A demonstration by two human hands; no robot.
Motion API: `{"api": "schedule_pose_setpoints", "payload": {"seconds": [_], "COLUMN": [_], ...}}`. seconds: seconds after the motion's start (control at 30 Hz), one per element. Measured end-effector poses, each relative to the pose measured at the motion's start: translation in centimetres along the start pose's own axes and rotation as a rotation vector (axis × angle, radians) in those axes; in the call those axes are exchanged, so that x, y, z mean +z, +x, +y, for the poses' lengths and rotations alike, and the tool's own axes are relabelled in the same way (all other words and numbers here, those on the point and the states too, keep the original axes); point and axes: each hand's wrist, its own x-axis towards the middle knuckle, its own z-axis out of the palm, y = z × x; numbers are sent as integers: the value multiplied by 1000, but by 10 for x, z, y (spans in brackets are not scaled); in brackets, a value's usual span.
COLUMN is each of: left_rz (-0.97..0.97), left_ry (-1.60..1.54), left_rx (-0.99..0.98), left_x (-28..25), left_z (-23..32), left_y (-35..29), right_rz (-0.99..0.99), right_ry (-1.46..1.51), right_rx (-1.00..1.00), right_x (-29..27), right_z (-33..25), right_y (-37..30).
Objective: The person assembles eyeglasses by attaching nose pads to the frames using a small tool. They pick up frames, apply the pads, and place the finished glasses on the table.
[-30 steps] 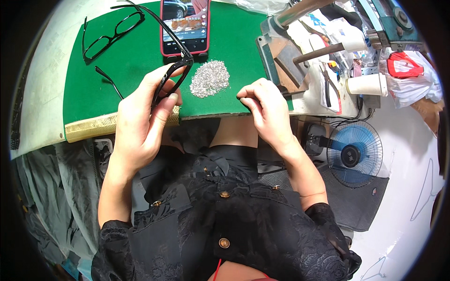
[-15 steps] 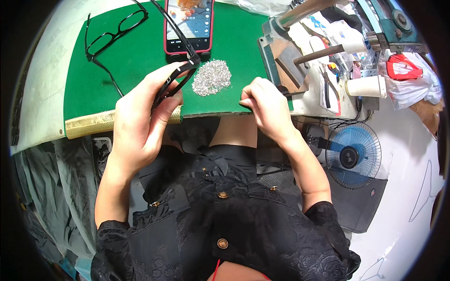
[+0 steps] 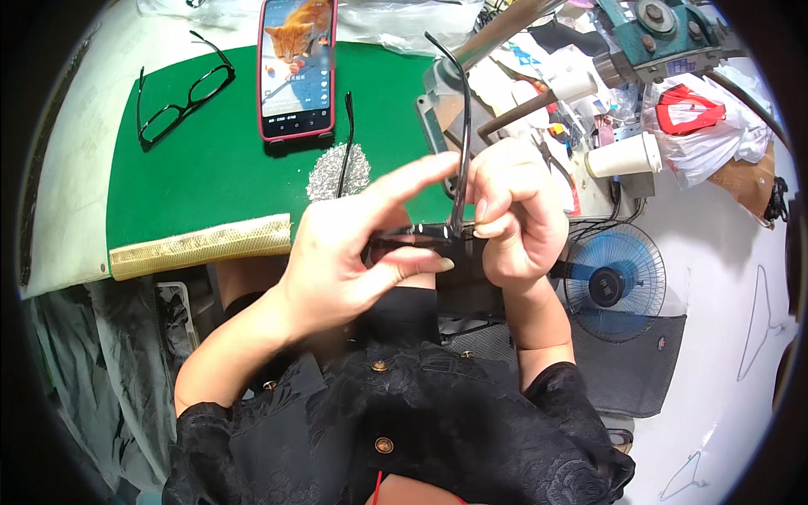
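My left hand (image 3: 337, 252) grips the front of a pair of black eyeglasses (image 3: 461, 160) between thumb and fingers, over the near edge of the table. Both temples are unfolded and point away from me. Close against the hinge corner at the frame's right end, my right hand (image 3: 523, 215) has thumb and forefinger pinched together. Whatever sits in that pinch is too small to make out. Beyond the glasses, a pile of tiny silvery metal pieces (image 3: 324, 172) lies on the green mat (image 3: 210, 181), partly crossed by the left temple.
A second pair of black glasses (image 3: 181, 108) lies at the mat's far left. Behind the pile is a phone (image 3: 296, 124) in a red case. A green bench press (image 3: 661, 34), pliers (image 3: 551, 160) and a white paper cup (image 3: 623, 156) crowd the right. Below stands a fan (image 3: 608, 286).
My left hand has brought the glasses to the right and turned them. The right hand has risen from the mat's near edge, beside the pile, to the glasses' right hinge corner.
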Motion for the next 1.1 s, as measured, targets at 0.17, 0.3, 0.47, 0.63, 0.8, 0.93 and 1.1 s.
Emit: {"api": "schedule_pose_setpoints", "payload": {"seconds": [0.17,0.3,0.47,0.63,0.8,0.93,1.1], "left_rz": [-64,-47,-108,-108,-126,-137,-271], "left_ry": [101,56,-502,-673,-840,-847,-764], "left_rx": [55,-31,-314,-342,-447,-587,-682], "left_x": [6,10,-6,-18,-16,-12,-2], "left_z": [-4,-2,39,62,69,84,75], "left_y": [2,-1,-2,5,6,3,-5], "right_rz": [-7,16,134,134,98,79,-14], "right_ry": [-121,-119,133,273,287,329,223], "right_rx": [-69,-56,186,301,276,157,87], "right_x": [-6,-4,-2,4,3,-4,-9], "right_z": [-10,-6,5,16,14,5,-7], "right_y": [4,-3,-14,-23,-20,-4,-3]}}
